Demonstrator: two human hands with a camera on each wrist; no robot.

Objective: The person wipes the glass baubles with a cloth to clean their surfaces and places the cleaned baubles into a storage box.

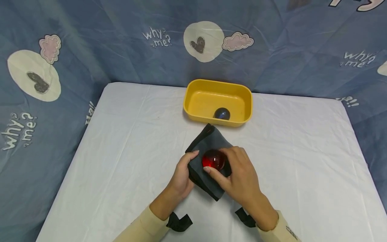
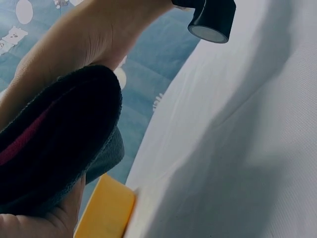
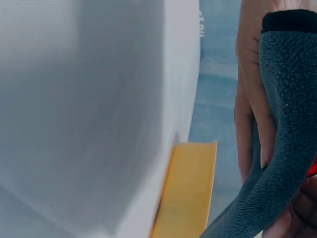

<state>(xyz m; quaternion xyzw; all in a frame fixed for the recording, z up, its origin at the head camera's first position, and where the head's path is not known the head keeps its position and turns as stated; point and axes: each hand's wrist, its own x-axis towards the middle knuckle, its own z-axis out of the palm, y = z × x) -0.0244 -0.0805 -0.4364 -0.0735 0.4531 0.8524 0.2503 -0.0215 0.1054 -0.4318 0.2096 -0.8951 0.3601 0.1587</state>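
Note:
A folded grey cloth (image 1: 218,137) with black edging is held above the white table, its fuzzy surface close up in the right wrist view (image 3: 292,99). My left hand (image 1: 180,178) grips its left side, thumb on top and the other fingers underneath. Against the cloth's upper face lies a shiny, see-through red ball (image 1: 212,160). My right hand (image 1: 243,176) holds this ball between thumb and fingers; some of those fingers are hidden behind it. In the left wrist view the cloth's dark folds (image 2: 59,134) show a magenta strip inside.
Beyond the hands, a yellow tray (image 1: 217,122) stands near the table's back edge. Inside it, by the front wall, sits a dark glassy ball (image 1: 222,113). White cloth covers the table (image 1: 136,161); a blue printed curtain (image 1: 121,50) hangs behind and beside it.

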